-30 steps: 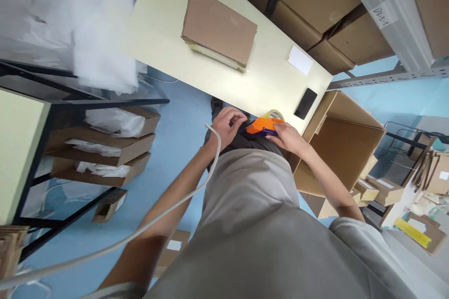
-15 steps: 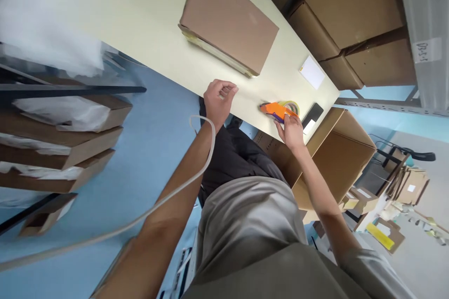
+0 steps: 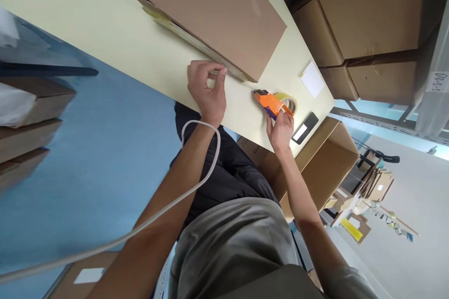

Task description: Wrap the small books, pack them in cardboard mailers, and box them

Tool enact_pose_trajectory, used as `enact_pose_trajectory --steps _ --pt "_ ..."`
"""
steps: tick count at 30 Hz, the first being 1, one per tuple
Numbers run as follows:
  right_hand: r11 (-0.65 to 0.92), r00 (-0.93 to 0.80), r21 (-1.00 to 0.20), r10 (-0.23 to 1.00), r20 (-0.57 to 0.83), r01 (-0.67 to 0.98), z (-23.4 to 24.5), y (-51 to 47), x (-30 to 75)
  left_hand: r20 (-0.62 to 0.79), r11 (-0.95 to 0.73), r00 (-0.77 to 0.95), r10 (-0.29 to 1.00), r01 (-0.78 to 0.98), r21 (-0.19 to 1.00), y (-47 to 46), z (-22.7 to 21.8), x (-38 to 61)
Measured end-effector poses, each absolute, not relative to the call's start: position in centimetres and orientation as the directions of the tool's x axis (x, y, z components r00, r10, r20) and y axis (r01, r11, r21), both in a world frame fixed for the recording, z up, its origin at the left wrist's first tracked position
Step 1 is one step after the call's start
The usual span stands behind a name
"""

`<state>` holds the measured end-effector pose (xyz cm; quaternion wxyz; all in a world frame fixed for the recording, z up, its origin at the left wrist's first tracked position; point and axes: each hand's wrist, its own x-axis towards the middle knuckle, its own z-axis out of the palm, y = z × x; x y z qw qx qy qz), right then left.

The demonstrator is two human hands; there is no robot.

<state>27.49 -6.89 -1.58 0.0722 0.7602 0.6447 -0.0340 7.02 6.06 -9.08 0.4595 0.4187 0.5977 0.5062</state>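
A closed cardboard box (image 3: 220, 9) lies on the pale yellow table (image 3: 87, 23), with yellowish tape along its near lower side. My left hand (image 3: 207, 88) is beside that side, thumb and forefinger pinched together close to the box's edge. Whatever those fingertips may hold is too small to make out. In my right hand (image 3: 280, 133) is an orange and purple tape dispenser (image 3: 267, 102), gripped at its handle end. Its roll of yellow tape (image 3: 292, 101) shows on the far side. The dispenser's front points toward the box's near right corner.
A white card (image 3: 311, 79) and a black flat object (image 3: 305, 128) lie on the table's right part. Below that end stands an open carton (image 3: 328, 168). Stacked boxes (image 3: 382, 14) fill a shelf beyond. A white cable (image 3: 157, 215) runs across my left forearm.
My left hand has come up against the box's near side. My right hand has brought the tape dispenser closer to the box's corner. The view has shifted with my head.
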Motion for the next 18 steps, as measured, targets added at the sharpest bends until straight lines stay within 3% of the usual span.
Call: enact_pose_trajectory --steps 8,13,18 --pt "-0.197 0.244 0.165 0.904 -0.351 0.966 0.1 -5.2 25.6 -0.228 0.225 -0.294 0.928 -0.046 0.973 6.3 -9.2 8.8" --pt "-0.242 0.252 0.071 0.912 -0.323 0.968 0.1 -5.7 24.9 -0.303 0.287 -0.401 0.864 -0.1 0.953 6.1 -8.3 11.3" --pt "-0.212 0.196 -0.041 0.951 -0.241 0.977 -0.3 -6.6 24.7 -0.348 0.318 -0.386 0.854 -0.143 0.937 6.6 -6.5 15.6"
